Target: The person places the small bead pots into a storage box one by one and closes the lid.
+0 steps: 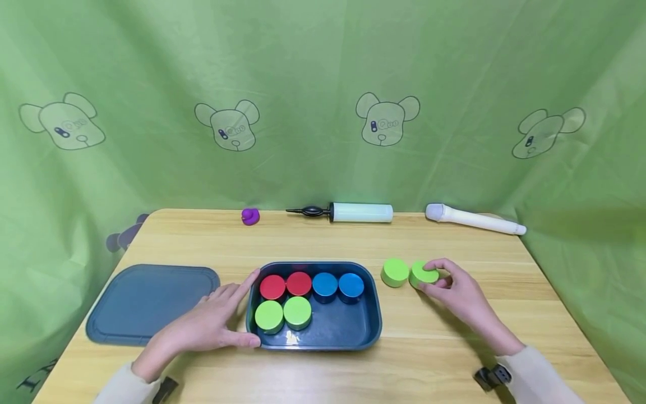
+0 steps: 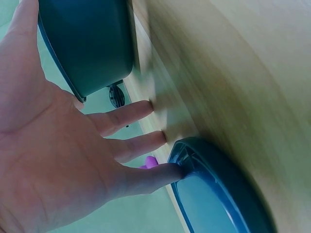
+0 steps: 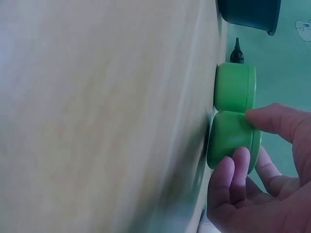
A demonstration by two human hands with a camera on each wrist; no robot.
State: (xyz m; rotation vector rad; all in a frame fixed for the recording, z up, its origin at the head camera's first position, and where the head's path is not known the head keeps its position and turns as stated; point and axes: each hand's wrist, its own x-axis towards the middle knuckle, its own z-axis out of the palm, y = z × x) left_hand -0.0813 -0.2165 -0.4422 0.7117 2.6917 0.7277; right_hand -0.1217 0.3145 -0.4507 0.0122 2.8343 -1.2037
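My right hand (image 1: 461, 292) grips a green round tub (image 1: 421, 275) standing on the table, its thumb and fingers around the side in the right wrist view. Beside that tub, on the side toward the box, stands a second green round tub (image 1: 395, 272). My left hand (image 1: 209, 321) spans the left end of a dark blue rectangular box (image 1: 372, 336), fingers extended, with index fingertip and thumb at its rim. Inside the box are two red tubs (image 1: 273, 288), two blue tubs (image 1: 324, 285) and, in front of the red ones, two green tubs (image 1: 270, 315).
Left of the box lies a flat dark blue lid (image 1: 146, 303), close by the left hand's other fingers. Along the table's back edge are a purple duck (image 1: 250, 216), a hand pump (image 1: 360, 212) and a white microphone (image 1: 476, 219). Green curtain (image 1: 313, 67) surrounds the table.
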